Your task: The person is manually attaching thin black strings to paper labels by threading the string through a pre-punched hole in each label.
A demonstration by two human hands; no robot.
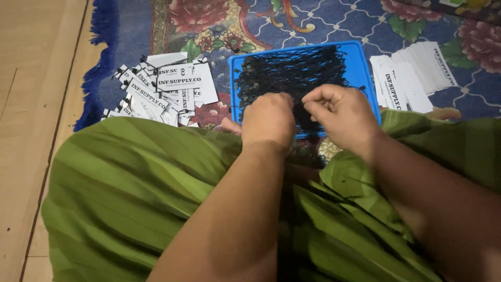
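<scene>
Head cam: both hands, left hand and right hand, pinch together over the blue tray of black strings. Can't tell what they're gripping, fingertips are hidden. White tags at right run off blurry.

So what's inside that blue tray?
The blue tray holds a heap of thin black strings. The left hand and right hand cover its near edge, so what lies there is hidden.
</scene>
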